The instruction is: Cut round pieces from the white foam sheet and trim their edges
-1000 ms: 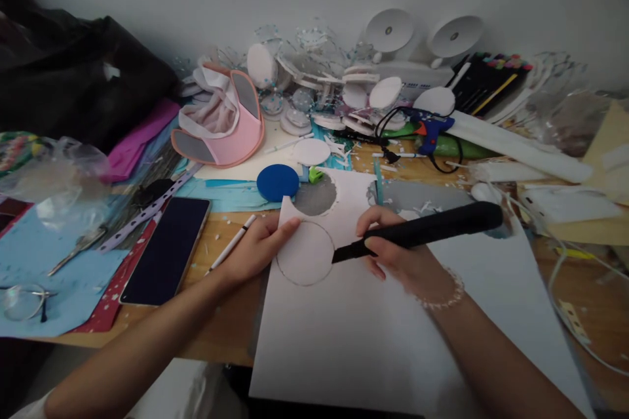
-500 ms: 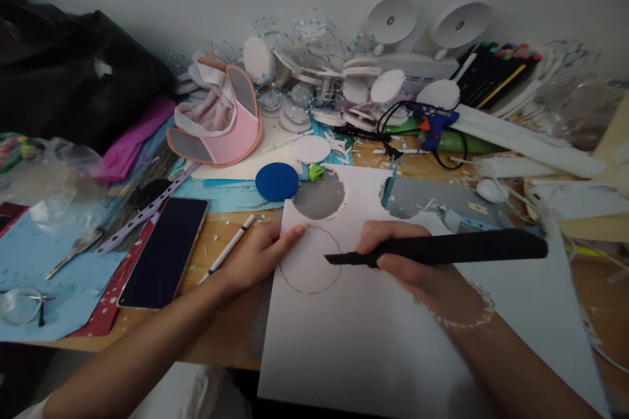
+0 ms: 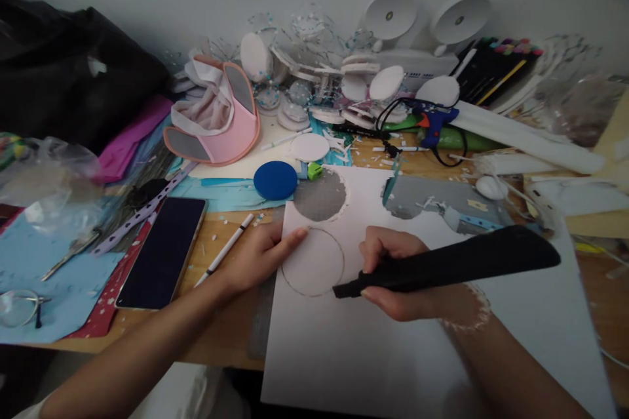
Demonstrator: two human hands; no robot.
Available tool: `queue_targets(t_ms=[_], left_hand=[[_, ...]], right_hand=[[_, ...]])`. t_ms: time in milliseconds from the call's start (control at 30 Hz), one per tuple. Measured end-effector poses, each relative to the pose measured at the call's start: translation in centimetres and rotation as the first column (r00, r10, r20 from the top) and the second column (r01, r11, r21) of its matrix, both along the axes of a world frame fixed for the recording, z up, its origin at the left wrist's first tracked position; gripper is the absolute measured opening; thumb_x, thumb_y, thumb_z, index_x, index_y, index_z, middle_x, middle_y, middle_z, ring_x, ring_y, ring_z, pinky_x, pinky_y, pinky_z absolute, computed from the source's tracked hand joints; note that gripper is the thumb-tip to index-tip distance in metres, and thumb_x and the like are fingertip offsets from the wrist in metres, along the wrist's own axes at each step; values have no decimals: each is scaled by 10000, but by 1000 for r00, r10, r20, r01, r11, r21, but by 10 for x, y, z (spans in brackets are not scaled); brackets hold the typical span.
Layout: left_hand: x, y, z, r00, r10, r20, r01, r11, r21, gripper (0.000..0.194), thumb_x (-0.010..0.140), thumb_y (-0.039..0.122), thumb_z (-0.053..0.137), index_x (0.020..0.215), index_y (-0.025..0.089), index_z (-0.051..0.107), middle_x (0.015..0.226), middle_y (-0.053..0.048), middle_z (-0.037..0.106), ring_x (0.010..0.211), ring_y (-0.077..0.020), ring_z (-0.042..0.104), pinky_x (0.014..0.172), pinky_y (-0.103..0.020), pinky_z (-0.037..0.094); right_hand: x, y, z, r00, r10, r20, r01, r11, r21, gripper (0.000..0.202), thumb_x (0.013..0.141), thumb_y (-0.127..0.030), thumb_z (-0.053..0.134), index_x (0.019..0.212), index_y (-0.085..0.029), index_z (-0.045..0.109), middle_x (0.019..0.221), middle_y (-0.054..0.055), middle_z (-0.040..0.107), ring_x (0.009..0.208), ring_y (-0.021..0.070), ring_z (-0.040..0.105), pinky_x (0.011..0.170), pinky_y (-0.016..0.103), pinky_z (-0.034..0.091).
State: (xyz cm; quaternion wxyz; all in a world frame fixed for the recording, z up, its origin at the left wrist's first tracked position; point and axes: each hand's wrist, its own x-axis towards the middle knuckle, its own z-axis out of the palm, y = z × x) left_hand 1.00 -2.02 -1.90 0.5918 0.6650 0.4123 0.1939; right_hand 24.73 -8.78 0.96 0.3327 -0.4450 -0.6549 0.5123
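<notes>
My right hand (image 3: 393,271) is closed round a long black tool (image 3: 457,259). Its narrow tip touches or hovers just by the lower right of a circle outlined on the white sheet (image 3: 324,347); which of the two I cannot tell. Beside the circle's upper left, my left hand (image 3: 265,252) rests on the sheet's left edge, thumb stretched onto the sheet, other fingers mostly hidden. Above the circle, a round hole in the sheet shows the grey mat (image 3: 319,195). A blue disc (image 3: 276,180) and a small green object (image 3: 315,171) lie behind the sheet.
A phone (image 3: 162,252) and a white pen (image 3: 225,250) lie left of my left hand. Farther left are scissors (image 3: 72,255) and glasses (image 3: 18,307). Behind stand a pink cap (image 3: 236,134), white discs (image 3: 387,82) and a blue glue gun (image 3: 433,125).
My right hand has moved the black tool's tip down and slightly right, from inside the circle to its lower right. The tool is more tilted. My left hand has barely moved.
</notes>
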Motion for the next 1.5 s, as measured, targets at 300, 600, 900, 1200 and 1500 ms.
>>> queue_targets(t_ms=[300,600,900,1200,1500], left_hand=[[-1,0,-1,1000,-21,-17,22,1000,13,440,902,516,438,706,138,552,631,-8,554,542,-106,483,434,-190,366],[1,1,0,999,2,-37,-1,999,37,428,893,508,452,696,139,540,617,0,533,529,-96,456,427,-188,351],[1,-1,1,1000,2,5,-2,1000,-6,397,900,489,462,712,146,535,628,5,534,529,-95,455,421,-187,342],[0,0,2,1000,-19,4,19,1000,-14,418,902,506,454,722,139,544,642,-2,561,547,-100,483,439,-185,365],[0,0,3,1000,-16,8,16,1000,-2,405,905,501,452,770,132,551,670,-2,562,563,-96,484,455,-186,370]], right_hand=[[1,1,1,998,30,54,-32,999,42,216,660,-195,677,720,-211,470,611,-54,494,513,77,404,440,194,303],[-7,2,10,997,6,81,-7,1000,12,237,618,-117,653,713,-208,455,591,-73,465,480,55,378,403,165,286],[-12,0,3,994,-106,35,105,994,27,313,644,-160,702,799,-223,438,623,-76,440,483,54,345,393,169,289],[-14,-1,4,967,-247,-55,253,955,153,216,739,-148,635,856,-235,477,611,-84,372,466,53,305,377,163,248],[-13,-1,-3,979,-202,30,190,957,221,260,724,-134,665,869,-243,479,663,-76,419,496,50,354,399,150,284]])
